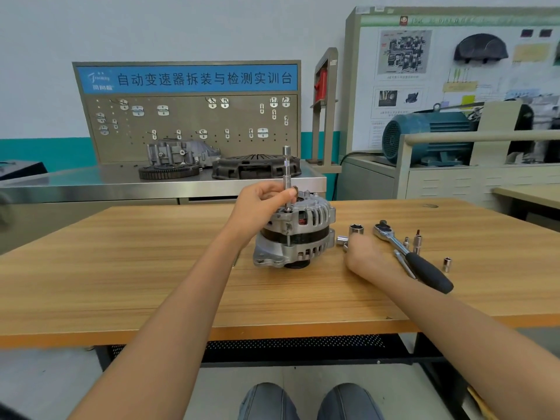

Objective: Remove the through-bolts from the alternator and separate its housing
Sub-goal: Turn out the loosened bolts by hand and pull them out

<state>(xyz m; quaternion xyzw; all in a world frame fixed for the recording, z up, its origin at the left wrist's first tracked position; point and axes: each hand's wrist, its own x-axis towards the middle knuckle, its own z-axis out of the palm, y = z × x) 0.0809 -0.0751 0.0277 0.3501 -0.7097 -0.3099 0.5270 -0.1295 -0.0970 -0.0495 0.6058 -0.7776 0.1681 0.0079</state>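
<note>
The alternator point(295, 234) stands on the bench point(151, 268), likely heavy and rigid. The left hand point(260, 204) pinches an extension point(286, 177) standing on a bolt; the right hand point(363, 253) rests near sockets point(356, 230), its grip unclear. Best held by the ribbed casing.

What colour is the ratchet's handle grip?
Black, on the ratchet, in the head view.

Automotive training workshop — pegboard bench point(188, 128), electric motor point(424, 136), instruction board point(454, 80)
</note>
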